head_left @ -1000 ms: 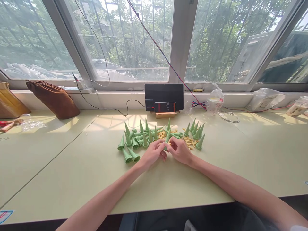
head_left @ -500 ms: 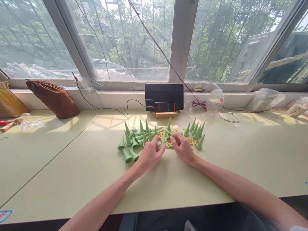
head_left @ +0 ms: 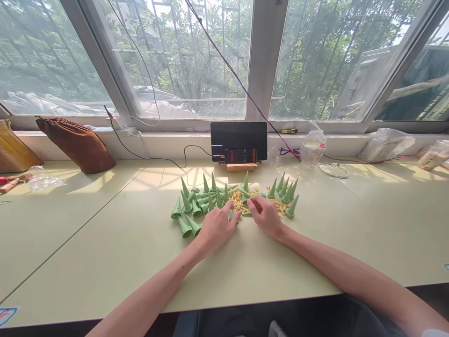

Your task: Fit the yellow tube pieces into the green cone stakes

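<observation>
My left hand curls round a green plastic cone, of which only a sliver shows between thumb and index finger. To its right, my right hand has thumb and fingers pinched together. Whatever it may hold is hidden. Small tan pegs lie heaped just beyond both hands. An upright green cone stands behind the heap. Several more hollow green cones stand or lie to the left, and another upright group is on the right.
A phone leans on a dark tablet at the table's back. A brown drawstring bag lies at the left. Along the sill side are a cup in a plastic bag, a coiled white cable and a clear bag.
The green cone at my left hand stood upright and plainly visible before; now it is lowered and mostly covered by the fingers. My right hand has barely moved.
</observation>
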The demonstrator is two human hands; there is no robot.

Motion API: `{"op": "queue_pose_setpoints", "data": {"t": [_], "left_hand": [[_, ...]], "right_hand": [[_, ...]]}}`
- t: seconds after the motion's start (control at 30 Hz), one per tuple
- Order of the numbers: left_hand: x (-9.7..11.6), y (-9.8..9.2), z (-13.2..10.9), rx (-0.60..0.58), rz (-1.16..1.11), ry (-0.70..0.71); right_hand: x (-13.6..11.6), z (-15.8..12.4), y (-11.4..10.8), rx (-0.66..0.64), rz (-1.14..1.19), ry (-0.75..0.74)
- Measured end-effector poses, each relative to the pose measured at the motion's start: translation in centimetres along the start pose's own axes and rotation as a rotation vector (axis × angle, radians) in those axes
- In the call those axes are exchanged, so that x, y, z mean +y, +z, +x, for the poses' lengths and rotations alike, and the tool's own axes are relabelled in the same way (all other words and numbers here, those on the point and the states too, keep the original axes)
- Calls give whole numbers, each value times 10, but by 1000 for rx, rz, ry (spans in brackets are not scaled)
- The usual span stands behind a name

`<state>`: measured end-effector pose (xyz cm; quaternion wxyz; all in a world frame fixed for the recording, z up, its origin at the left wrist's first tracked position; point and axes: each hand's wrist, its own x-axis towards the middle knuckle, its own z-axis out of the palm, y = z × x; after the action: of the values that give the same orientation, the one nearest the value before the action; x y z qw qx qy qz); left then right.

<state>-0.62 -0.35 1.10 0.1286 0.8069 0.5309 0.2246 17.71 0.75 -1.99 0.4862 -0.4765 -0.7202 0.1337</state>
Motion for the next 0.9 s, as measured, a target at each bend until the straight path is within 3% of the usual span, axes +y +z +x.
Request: {"op": "queue_pose_setpoints", "data": {"t": [0.23,0.5,0.6,0.77,0.9], "left_hand": [[4,1,-3,59,-230,100],[12,9,-17,-203,-166,489],[13,10,-19,-265,-148,561],[13,8,-18,-241,-179,523],[11,5,-12,-41,-207,299]], "right_hand": [[1,2,-2,-20,-49,-44],[10,4,-4,-16,-144,-78],[11,3,-3,-21,-207,-102],[10,3,-3,3,-222,-138],[12,3,-2,10,-224,-135]]}}
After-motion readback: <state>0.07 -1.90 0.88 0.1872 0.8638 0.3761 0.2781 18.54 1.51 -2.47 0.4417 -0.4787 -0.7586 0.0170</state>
